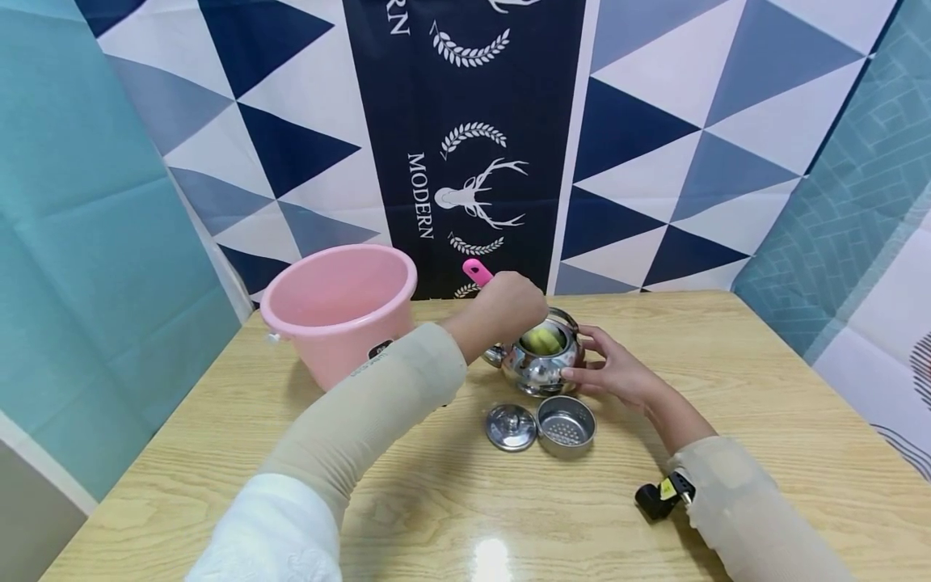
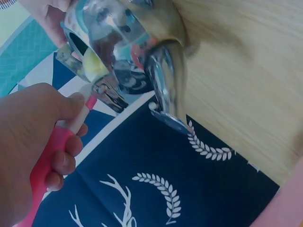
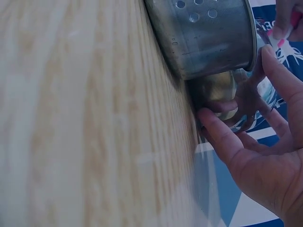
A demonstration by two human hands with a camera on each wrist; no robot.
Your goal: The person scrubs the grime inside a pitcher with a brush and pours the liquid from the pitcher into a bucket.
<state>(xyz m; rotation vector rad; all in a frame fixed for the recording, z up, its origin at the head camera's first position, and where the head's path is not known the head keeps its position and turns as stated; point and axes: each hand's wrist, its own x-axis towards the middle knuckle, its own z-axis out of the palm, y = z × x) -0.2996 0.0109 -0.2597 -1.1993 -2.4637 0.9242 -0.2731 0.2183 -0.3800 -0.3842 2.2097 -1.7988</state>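
Observation:
A shiny steel teapot (image 1: 538,378) stands upright on the table, lidless, with its spout (image 2: 165,80) toward the left. My left hand (image 1: 505,307) grips the pink and white handle (image 2: 41,163) of a sponge brush above the pot's mouth. The brush's yellow-green sponge head (image 1: 541,341) is inside the pot, partly hidden by the rim. My right hand (image 1: 617,370) holds the teapot's body from the right, thumb at the front and fingers behind. In front of the pot sit its steel lid (image 1: 511,427) and a round perforated strainer (image 1: 566,428), side by side.
A pink bucket (image 1: 338,323) stands at the back left of the wooden table (image 1: 451,493). Patterned cloth (image 1: 640,162) hangs right behind the table's far edge. A small black camera (image 1: 658,497) is strapped to my right forearm.

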